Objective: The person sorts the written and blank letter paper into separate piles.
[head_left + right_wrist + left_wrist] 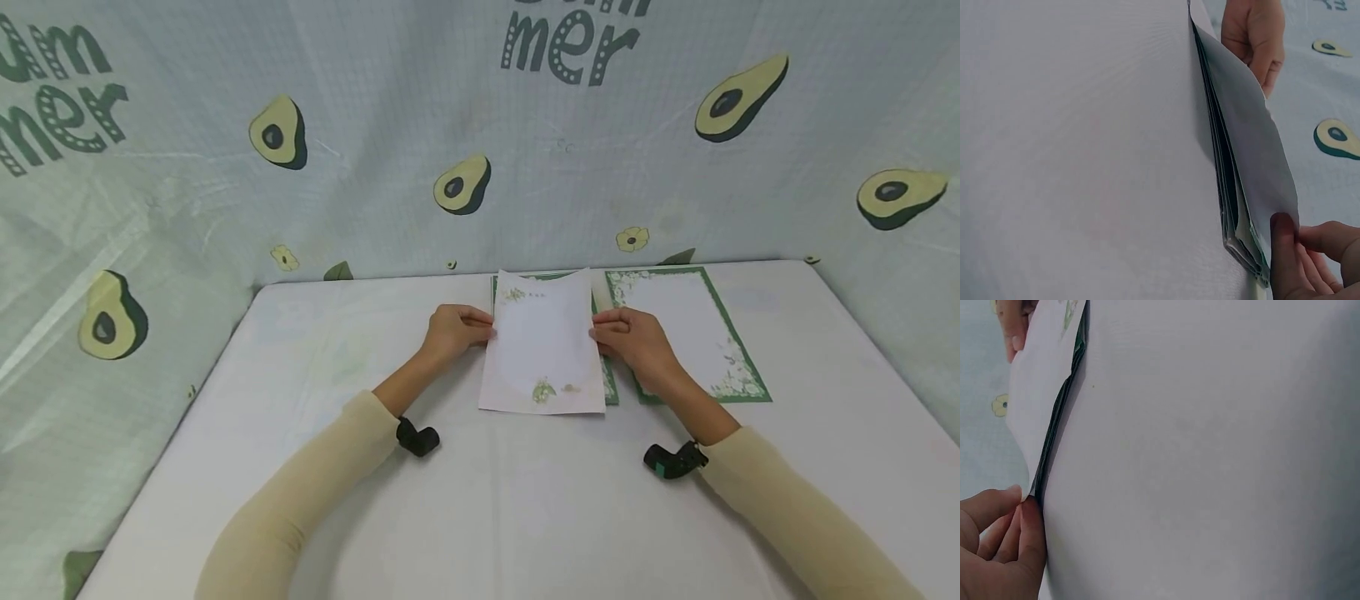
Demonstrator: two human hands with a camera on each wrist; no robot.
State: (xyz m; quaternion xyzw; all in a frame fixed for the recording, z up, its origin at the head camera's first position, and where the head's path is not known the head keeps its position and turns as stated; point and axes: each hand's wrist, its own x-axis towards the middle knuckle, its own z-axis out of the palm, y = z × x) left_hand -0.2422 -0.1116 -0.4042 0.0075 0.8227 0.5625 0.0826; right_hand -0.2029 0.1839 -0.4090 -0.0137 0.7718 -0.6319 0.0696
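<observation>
A pale sheet of paper (543, 342) with small green and yellow floral prints is held between both hands, its upper edge bowed. My left hand (453, 332) pinches its left edge between thumb and fingers, as the left wrist view also shows at a corner of the sheet (1038, 381). On the opposite edge, my right hand (633, 340) pinches the paper the same way. Beneath lies green-bordered paper (611, 387), mostly covered by the sheet. From the side, in the right wrist view, several dark-edged layers (1225, 181) show under the held sheet (1247, 125).
To the right lies another green-bordered sheet (675, 325) with white flowers along its frame. A white cloth covers the table (510, 508). Behind it hangs a pale curtain (375, 108) printed with avocados. A small black device sits at each wrist.
</observation>
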